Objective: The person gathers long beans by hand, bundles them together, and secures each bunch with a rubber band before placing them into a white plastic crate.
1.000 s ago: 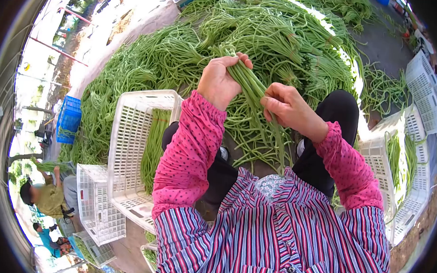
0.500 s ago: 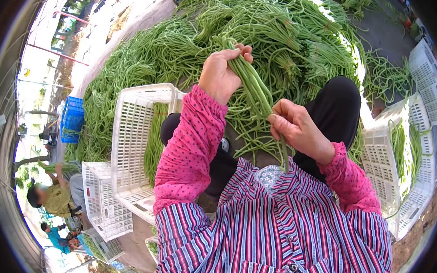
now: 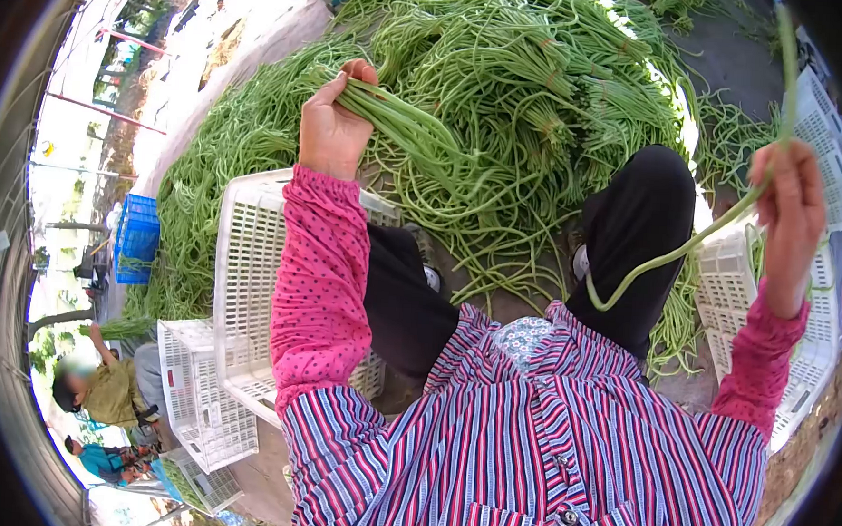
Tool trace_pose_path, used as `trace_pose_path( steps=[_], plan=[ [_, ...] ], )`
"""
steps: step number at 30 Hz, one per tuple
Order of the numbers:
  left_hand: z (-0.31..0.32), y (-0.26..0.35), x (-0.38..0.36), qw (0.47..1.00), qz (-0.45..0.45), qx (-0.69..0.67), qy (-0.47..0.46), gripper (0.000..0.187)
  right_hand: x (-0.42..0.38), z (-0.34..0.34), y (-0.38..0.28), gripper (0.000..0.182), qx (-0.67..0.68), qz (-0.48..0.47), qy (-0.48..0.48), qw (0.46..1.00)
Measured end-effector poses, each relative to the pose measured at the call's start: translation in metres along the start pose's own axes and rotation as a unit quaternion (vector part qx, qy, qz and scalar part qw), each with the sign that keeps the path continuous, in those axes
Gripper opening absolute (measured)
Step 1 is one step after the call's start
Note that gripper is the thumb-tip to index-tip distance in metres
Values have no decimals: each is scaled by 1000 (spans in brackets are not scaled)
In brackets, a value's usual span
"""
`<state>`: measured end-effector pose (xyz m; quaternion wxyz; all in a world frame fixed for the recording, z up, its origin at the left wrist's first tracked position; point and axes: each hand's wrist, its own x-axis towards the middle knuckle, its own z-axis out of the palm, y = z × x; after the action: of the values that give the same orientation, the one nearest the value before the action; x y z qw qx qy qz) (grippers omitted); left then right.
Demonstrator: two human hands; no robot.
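My left hand [image 3: 338, 121] is closed around one end of a bunch of long green beans [image 3: 409, 129], whose free ends hang toward the middle over the pile. Off to the right, my right hand [image 3: 791, 192] pinches a single long bean [image 3: 684, 246]; part of it sticks up past the fingers and the rest trails down in a curve toward my knee. In front of me spreads a big heap of long beans [image 3: 507, 68], some tied in bundles and some loose.
A white crate [image 3: 249, 283] stands by my left arm, another white crate [image 3: 200, 394] beyond it. White crates [image 3: 813, 331] with beans are at the right. A blue crate [image 3: 137, 239] sits at the left edge of the heap. Another person [image 3: 110, 385] sits at far left holding beans.
My hands have moved far apart. The left went left with the bunch; the right swung out to the right and up, carrying one long bean away from the bunch.
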<state>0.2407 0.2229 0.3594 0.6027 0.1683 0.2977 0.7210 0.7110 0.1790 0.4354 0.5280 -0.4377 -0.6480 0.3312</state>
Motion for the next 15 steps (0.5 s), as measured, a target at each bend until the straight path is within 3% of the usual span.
trace_pose_path(
  steps=[3, 5, 6, 9, 12, 14, 15],
  plan=[
    [8, 7, -2, 998, 12, 17, -58, 21, 43, -76, -20, 34, -197, -146, 153, 957],
    [17, 12, -5, 997, 13, 9, -74, 22, 58, -117, -23, 37, -267, -182, 260, 910],
    [21, 14, -7, 995, 17, 19, -93, 22, 64, -155, -15, 35, -366, -228, 292, 854],
    [25, 22, -5, 988, 14, 20, -155, 22, 63, -217, 2, 36, -462, -150, 326, 811],
    [34, 30, -7, 977, 11, 9, -214, 23, 60, -291, 59, 34, -506, -114, 289, 805],
    [38, 35, -7, 973, 12, 5, -229, 23, 82, -390, 148, 35, -593, -46, 157, 788],
    [39, 38, -6, 959, -23, -24, -283, 25, 90, -436, 207, 37, -632, -39, 85, 769]
  ],
)
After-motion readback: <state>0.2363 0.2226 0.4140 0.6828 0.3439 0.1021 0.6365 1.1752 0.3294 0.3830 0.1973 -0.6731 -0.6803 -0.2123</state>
